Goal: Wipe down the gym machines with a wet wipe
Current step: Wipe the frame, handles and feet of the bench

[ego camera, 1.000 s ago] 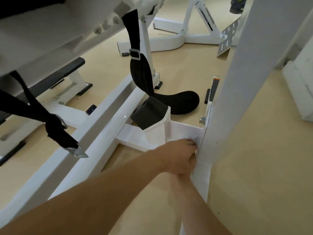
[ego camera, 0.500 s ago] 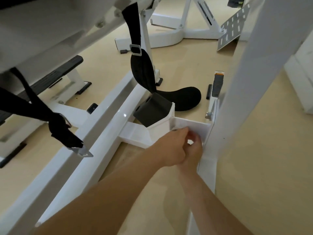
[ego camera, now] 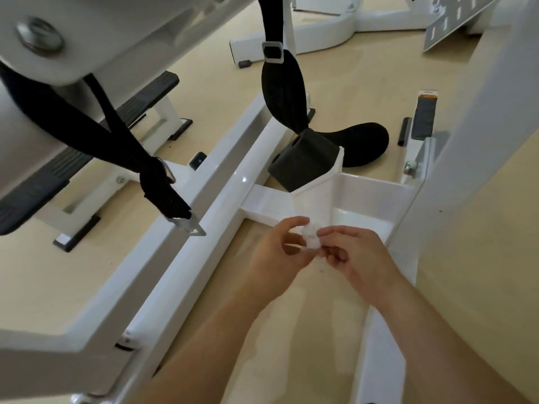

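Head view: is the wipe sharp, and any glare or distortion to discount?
Head view: the wet wipe, pinched between left hand and right hand, is soft and washes into the white frame behind; a small glare spot sits on the floor beam; the near bolt is blurred; the wide lens bows the upright post.

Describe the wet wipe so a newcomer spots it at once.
Find the low white crossbar of the machine frame. Just before it the left hand and right hand meet, pinching the wet wipe: a small crumpled white wad, unlike the smooth glossy frame.
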{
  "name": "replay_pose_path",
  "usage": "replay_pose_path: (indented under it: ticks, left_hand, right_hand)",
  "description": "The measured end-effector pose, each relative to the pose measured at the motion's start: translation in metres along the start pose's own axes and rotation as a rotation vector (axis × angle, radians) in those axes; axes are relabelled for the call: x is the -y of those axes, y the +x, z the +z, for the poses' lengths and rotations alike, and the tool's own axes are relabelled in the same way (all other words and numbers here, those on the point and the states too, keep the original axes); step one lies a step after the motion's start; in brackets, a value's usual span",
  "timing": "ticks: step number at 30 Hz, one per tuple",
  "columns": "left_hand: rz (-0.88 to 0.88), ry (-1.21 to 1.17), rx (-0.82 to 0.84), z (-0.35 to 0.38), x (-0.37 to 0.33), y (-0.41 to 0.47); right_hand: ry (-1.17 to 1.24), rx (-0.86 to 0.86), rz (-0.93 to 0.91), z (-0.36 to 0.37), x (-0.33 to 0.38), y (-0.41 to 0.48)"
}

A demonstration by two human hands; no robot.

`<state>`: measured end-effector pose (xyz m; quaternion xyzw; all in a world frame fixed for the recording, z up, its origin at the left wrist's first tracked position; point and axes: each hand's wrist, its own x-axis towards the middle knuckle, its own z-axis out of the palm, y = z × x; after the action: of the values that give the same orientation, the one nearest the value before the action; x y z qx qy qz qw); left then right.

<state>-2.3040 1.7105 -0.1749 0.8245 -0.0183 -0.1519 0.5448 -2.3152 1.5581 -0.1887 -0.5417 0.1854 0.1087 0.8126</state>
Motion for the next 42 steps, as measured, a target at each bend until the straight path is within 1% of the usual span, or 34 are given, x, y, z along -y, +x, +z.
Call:
replay_pose_path:
  ticks: [2,4,8,10,11,12,13,14,15,17,18,20,21,23,25,28,29,30,32,33,35,36,38,40,42]
  left_hand:
    - [-0.126,-0.146,-0.077,-0.009,0.015,-0.012]
    - [-0.227,-0.222,-0.109,-0.023,0.028,-0.021]
    - [-0.333,-0.348,-0.148,-0.05,0.047,-0.028]
    - [-0.345,-0.424,-0.168,-0.056,0.05,-0.03]
    - [-0.347,-0.429,-0.127,-0.056,0.05,-0.031]
    - [-0.352,-0.41,-0.052,-0.053,0.049,-0.032]
    - [-0.359,-0.388,0.023,-0.046,0.048,-0.033]
    - [-0.362,-0.364,0.057,-0.04,0.049,-0.033]
    - [-0.354,-0.35,0.034,-0.035,0.048,-0.033]
    - [-0.315,-0.386,-0.075,-0.032,0.048,-0.031]
    - [-0.302,-0.423,-0.085,-0.034,0.049,-0.03]
    - [-0.29,-0.467,-0.021,-0.04,0.051,-0.029]
    - [-0.285,-0.476,0.012,-0.042,0.051,-0.029]
    - [-0.289,-0.513,0.003,-0.044,0.049,-0.029]
    - [-0.322,-0.567,-0.083,-0.048,0.046,-0.03]
    - [-0.364,-0.58,-0.279,-0.059,0.052,-0.032]
    - [-0.359,-0.515,-0.356,-0.063,0.056,-0.033]
    - [-0.343,-0.385,-0.441,-0.068,0.062,-0.033]
    - [-0.271,-0.035,-0.585,-0.076,0.073,-0.031]
    - [-0.211,0.114,-0.634,-0.081,0.078,-0.029]
    - [-0.103,0.337,-0.673,-0.091,0.089,-0.025]
    - [-0.066,0.449,-0.662,-0.094,0.096,-0.023]
    - [-0.054,0.705,-0.563,-0.095,0.112,-0.027]
    - [-0.148,0.87,-0.449,-0.092,0.128,-0.038]
    - [-0.222,0.927,-0.377,-0.089,0.134,-0.052]
  right_hand:
    - [0.015,-0.008,0.028,0.003,-0.008,0.002]
    - [0.016,-0.008,0.049,0.009,-0.017,0.003]
    - [-0.116,-0.046,-0.006,0.012,-0.033,0.006]
    - [-0.076,-0.016,0.002,0.015,-0.039,0.007]
    - [-0.019,0.031,0.03,0.017,-0.04,0.007]
    - [0.035,0.094,0.067,0.02,-0.04,0.005]
    - [0.064,0.15,0.086,0.023,-0.041,0.005]
    - [0.069,0.176,0.089,0.026,-0.042,0.004]
    - [0.058,0.174,0.074,0.027,-0.044,0.004]
    - [0.022,0.14,0.052,0.025,-0.048,0.005]
    - [0.022,0.151,0.093,0.022,-0.051,0.007]
    - [0.018,0.241,0.223,0.019,-0.054,0.008]
    - [-0.026,0.302,0.246,0.02,-0.056,0.008]
    - [-0.102,0.347,0.195,0.028,-0.061,0.009]
    - [-0.067,0.246,0.14,0.035,-0.067,0.012]
    - [0.093,0.076,0.135,0.033,-0.075,0.019]
    - [0.126,0.023,0.132,0.032,-0.076,0.022]
    - [0.132,-0.029,0.122,0.033,-0.077,0.024]
    - [0.06,-0.106,0.078,0.042,-0.08,0.031]
    - [0.011,-0.111,0.043,0.05,-0.08,0.035]
    - [-0.109,-0.047,-0.049,0.071,-0.08,0.046]
    - [-0.183,0.023,-0.1,0.082,-0.079,0.052]
    - [-0.375,0.205,-0.137,0.1,-0.081,0.062]
    - [-0.648,0.338,-0.122,0.115,-0.089,0.068]
    - [-0.926,0.458,-0.131,0.13,-0.105,0.064]
